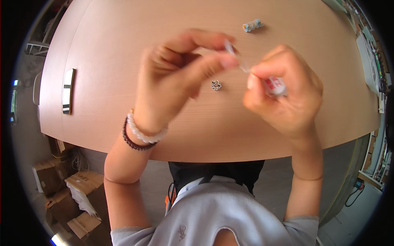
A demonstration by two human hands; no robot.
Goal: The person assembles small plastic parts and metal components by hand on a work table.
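Above the table, my left hand (180, 69) pinches a thin whitish, see-through strip (230, 47) between thumb and forefinger. The strip's lower end reaches the fingertips of my right hand (289, 90). Those fingers are closed, and a small white thing with red print (276, 86), its kind unclear, shows inside them. Motion smears both hands a little. Under the gap between the hands, a small dark and silvery flower-shaped piece (216, 85) lies on the table. Farther back is a short cylinder of clear, light-blue and orange pieces (253, 25), touched by neither hand.
The wooden table (111, 45) has a curved front edge close to my body. A phone (69, 91) lies at its left side. Cardboard boxes (84, 184) stand on the floor at the lower left. Crowded shelves (375, 151) line the right.
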